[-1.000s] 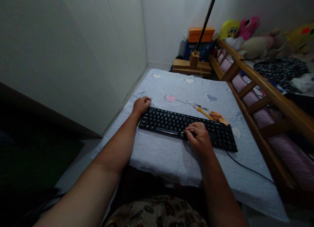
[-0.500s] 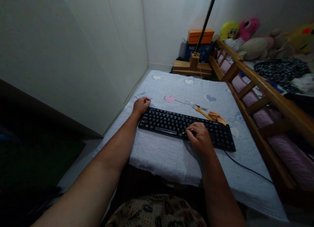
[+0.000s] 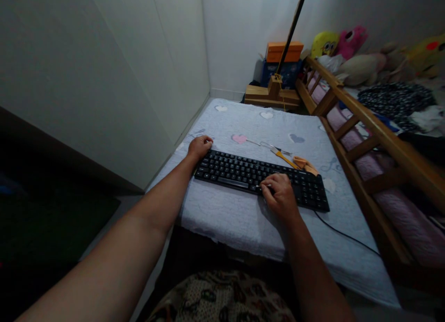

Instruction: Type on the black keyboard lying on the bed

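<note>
A black keyboard (image 3: 232,170) lies at a slant on the cloth-covered table (image 3: 225,215). At its far left corner rests my left hand (image 3: 200,147), fingers curled against the keyboard's edge. My right hand (image 3: 279,192) is over the keys right of the space bar, pinching a small, thin, pale-tipped item (image 3: 258,186), mostly hidden by the fingers; it looks like a swab. Behind the keyboard lie an orange-handled brush (image 3: 287,159), a thin metal tool (image 3: 253,142), a dark-tipped tool (image 3: 285,152) and a folded orange cloth (image 3: 305,165).
The keyboard's cable (image 3: 344,236) runs off to the right. A wooden bed rail (image 3: 378,127) borders the table on the right, with plush toys (image 3: 361,68) beyond. At the back stand a wooden base with a pole (image 3: 274,88) and an orange box (image 3: 284,51). A pale panel (image 3: 139,81) rises at left.
The view has shifted slightly, so the keyboard and table sit a little further left. My right hand stays at nearly the same keys, with the small item still pinched.
</note>
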`<action>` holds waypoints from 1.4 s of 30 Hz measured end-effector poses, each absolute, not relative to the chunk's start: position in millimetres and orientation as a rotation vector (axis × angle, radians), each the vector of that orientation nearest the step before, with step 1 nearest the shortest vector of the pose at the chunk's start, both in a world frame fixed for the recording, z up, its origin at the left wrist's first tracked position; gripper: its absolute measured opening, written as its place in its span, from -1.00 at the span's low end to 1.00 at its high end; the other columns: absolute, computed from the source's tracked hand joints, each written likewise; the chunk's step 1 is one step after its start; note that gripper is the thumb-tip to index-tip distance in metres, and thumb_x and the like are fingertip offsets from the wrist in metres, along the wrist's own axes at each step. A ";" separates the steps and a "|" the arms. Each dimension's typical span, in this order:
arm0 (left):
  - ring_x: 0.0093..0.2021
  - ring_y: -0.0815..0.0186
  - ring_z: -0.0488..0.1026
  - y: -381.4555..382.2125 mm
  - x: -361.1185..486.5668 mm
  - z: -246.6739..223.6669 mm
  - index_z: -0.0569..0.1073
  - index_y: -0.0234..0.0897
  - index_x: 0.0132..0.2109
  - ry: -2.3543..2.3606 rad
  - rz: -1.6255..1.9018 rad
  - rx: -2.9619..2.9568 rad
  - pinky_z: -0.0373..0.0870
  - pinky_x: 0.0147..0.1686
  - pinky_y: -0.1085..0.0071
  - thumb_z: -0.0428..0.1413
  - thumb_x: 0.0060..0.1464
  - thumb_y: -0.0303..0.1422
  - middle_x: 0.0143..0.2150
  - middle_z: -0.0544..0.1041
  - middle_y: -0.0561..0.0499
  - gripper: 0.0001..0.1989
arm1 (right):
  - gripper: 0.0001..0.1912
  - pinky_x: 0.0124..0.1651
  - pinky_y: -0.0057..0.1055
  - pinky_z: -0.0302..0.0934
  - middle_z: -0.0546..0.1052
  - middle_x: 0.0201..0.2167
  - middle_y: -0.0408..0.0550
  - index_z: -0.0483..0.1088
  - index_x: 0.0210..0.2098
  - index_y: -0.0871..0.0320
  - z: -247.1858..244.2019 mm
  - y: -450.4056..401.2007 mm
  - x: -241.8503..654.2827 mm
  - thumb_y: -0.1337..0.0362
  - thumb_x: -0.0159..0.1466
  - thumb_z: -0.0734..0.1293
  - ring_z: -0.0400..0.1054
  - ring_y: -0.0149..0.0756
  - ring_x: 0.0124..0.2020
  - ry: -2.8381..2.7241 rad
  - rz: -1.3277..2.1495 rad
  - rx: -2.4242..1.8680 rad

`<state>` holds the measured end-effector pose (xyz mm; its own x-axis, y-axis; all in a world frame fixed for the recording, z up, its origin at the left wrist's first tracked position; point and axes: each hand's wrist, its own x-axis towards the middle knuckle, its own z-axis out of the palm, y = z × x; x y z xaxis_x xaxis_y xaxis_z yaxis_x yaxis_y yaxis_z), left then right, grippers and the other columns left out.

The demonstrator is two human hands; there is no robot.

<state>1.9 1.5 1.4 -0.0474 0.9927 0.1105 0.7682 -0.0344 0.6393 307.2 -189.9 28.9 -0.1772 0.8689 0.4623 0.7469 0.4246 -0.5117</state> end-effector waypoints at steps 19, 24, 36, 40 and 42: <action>-0.31 0.24 0.44 5.1 1.3 0.7 0.63 -0.31 -0.09 1.842 0.725 1.872 0.27 -0.29 0.37 0.06 0.04 -0.29 -0.30 0.59 -0.05 -0.64 | -0.84 -0.07 -0.14 0.18 0.48 -0.36 -0.04 0.42 -0.42 0.10 22.9 -194.0 303.7 0.38 0.29 0.29 0.31 -0.16 -0.20 -1.920 0.212 -1.262; -0.29 0.24 0.45 6.8 -0.6 -2.8 0.63 -0.30 -0.10 1.839 0.753 1.882 0.29 -0.28 0.37 0.06 0.06 -0.30 -0.28 0.60 -0.05 -0.65 | -0.86 -0.07 -0.14 0.17 0.48 -0.36 -0.04 0.43 -0.40 0.11 22.6 -193.7 304.1 0.39 0.29 0.30 0.31 -0.16 -0.19 -1.929 0.233 -1.254; -0.31 0.25 0.44 9.0 0.8 -3.8 0.64 -0.30 -0.11 1.843 0.761 1.844 0.29 -0.29 0.37 0.08 0.03 -0.30 -0.28 0.60 -0.05 -0.66 | -0.84 -0.07 -0.13 0.19 0.48 -0.36 -0.04 0.45 -0.39 0.10 22.7 -193.8 299.2 0.38 0.31 0.29 0.31 -0.16 -0.20 -1.947 0.248 -1.227; -0.30 0.25 0.44 8.2 -0.4 -6.6 0.64 -0.27 -0.12 1.835 0.820 1.838 0.30 -0.28 0.37 0.09 0.03 -0.29 -0.30 0.59 -0.04 -0.67 | -0.85 -0.07 -0.12 0.20 0.49 -0.35 -0.03 0.47 -0.37 0.10 21.3 -193.0 295.9 0.37 0.32 0.30 0.31 -0.16 -0.18 -1.953 0.255 -1.219; -0.30 0.24 0.43 8.9 -1.2 -8.4 0.64 -0.27 -0.12 1.835 0.834 1.835 0.29 -0.28 0.36 0.09 0.03 -0.29 -0.31 0.58 -0.04 -0.68 | -0.86 -0.06 -0.10 0.20 0.50 -0.34 -0.03 0.47 -0.36 0.10 20.9 -192.7 293.9 0.37 0.32 0.31 0.31 -0.15 -0.18 -1.961 0.251 -1.212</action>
<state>-1.2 8.9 -8.4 -0.0469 0.9914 0.1222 0.7441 -0.0469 0.6665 293.9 -192.7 20.9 -0.2216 0.8220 0.5247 0.6632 0.5215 -0.5368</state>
